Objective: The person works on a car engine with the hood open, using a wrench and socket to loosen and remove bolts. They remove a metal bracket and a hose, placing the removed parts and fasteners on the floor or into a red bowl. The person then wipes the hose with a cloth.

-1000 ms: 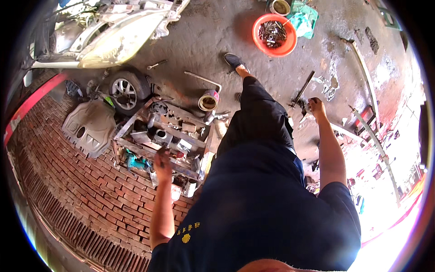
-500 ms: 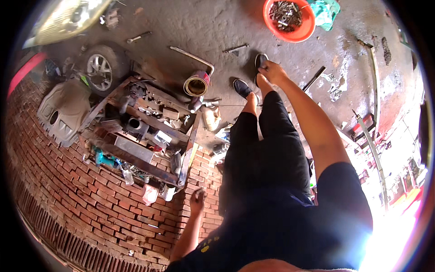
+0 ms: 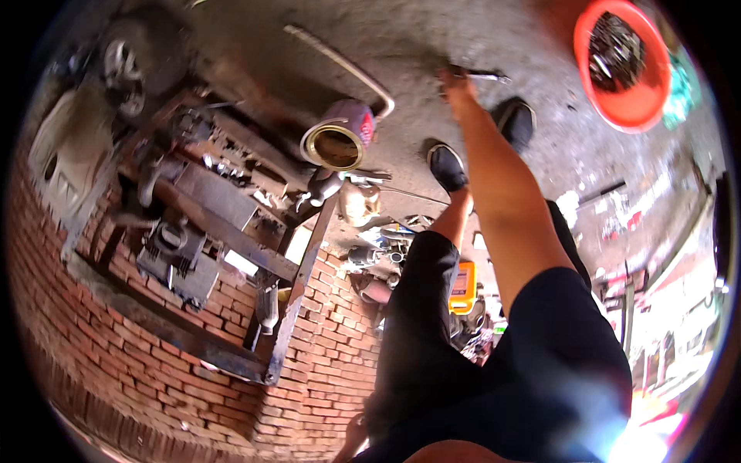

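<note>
My right hand (image 3: pixel 456 86) reaches down past my right shoe to a dark-and-silver wrench-like tool (image 3: pixel 489 76) lying on the concrete floor. Its fingers are at the tool's left end, but motion blur hides whether they grip it. At the bottom, my left hand (image 3: pixel 356 424) is low beside my dark trousers, mostly hidden. Left of the right hand lie a bent metal bar (image 3: pixel 336 60) and a tin can (image 3: pixel 340 128). My two shoes (image 3: pixel 446 166) stand just below the tool.
An orange basin (image 3: pixel 641 108) of metal parts is at upper right. A rusty metal frame (image 3: pixel 298 293) loaded with parts occupies the left, over bricks, near a tyre (image 3: pixel 145 58) and grey plastic cover (image 3: pixel 71 154). A yellow case (image 3: pixel 461 287) and other parts lie behind my legs.
My right hand has moved forward and down from my side to the tool on the floor. My left hand has dropped toward the lower edge. The view has tilted and shifted.
</note>
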{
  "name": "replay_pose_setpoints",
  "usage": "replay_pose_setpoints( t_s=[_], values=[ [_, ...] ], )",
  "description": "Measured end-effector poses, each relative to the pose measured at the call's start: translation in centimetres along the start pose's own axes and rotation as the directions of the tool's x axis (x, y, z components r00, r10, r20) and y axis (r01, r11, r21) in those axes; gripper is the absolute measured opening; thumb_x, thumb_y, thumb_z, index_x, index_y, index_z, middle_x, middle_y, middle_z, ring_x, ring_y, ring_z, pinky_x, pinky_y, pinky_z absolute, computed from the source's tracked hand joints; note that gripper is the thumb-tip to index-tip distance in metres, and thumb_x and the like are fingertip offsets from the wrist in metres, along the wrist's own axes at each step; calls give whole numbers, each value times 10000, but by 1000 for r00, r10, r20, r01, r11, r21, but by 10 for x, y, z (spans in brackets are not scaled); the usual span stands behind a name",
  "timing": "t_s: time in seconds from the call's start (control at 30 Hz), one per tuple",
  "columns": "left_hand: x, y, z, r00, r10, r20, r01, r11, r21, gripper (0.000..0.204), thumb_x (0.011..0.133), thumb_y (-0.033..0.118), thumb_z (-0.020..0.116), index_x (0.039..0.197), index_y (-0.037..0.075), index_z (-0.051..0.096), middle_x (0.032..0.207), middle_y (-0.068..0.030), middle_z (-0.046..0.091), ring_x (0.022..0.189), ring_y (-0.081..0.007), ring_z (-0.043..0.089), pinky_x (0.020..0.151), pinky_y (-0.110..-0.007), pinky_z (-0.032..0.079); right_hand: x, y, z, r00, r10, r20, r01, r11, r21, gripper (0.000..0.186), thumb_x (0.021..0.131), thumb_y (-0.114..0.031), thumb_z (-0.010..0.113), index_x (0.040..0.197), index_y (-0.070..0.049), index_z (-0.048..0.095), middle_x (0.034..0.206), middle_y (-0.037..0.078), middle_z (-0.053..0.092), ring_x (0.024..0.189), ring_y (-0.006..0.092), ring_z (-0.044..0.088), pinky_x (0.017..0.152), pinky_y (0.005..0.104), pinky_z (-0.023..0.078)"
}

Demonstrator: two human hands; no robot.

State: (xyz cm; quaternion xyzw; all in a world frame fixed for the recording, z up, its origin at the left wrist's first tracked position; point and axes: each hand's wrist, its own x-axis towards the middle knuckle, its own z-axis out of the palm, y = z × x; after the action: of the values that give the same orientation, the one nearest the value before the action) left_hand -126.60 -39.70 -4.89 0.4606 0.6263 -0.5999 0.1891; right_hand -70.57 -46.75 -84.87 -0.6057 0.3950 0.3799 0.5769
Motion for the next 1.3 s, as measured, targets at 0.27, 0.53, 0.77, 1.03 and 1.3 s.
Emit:
replay_pose_setpoints(
  t_s=[0.27,0.53,0.77,1.03,1.3],
  values=[
    [31,32,-15,899,403,-173,-421,903,-87,278,991,277,603,1112,60,728,1022,-204,748,985,-386,720,854,-458,573,-91,-77,-106,940,-222,-260,153,953,-261,303,996,-273,583,1188,-55,669,998,170,732,714,160,673,667,339,566],
    [8,177,-143,651,551,-522,-725,247,-643,291,1017,143,627,1248,-32,640,1069,-99,735,950,-178,684,834,-304,545,-522,-313,-103,886,-94,454,49,993,110,238,1072,-180,537,1269,-48,554,722,-41,405,578,55,362,492,222,301],
    [-294,393,-346,30,779,-626,-839,-320,-440,313,1034,208,646,1251,-18,641,1048,-48,696,937,-128,643,845,-281,509,-714,-465,-68,581,-390,714,504,861,60,281,1066,-149,543,1290,7,612,784,-42,461,657,45,389,573,209,326],
    [-408,468,-470,-276,825,-494,-926,-365,-93,97,950,80,742,1014,12,713,900,11,604,813,-76,539,727,-253,456,-704,-560,-25,343,-578,740,883,467,-44,231,1027,-198,605,1105,14,656,751,54,533,689,148,536,659,297,440],
    [-459,526,-604,-452,812,-368,-883,-466,57,170,887,-57,714,1049,-4,716,1070,-96,682,991,-181,656,855,-291,527,-680,-717,49,432,-8,902,175,982,-75,261,1040,-252,564,882,-50,608,719,13,546,588,78,451,510,236,339]
  ],
)
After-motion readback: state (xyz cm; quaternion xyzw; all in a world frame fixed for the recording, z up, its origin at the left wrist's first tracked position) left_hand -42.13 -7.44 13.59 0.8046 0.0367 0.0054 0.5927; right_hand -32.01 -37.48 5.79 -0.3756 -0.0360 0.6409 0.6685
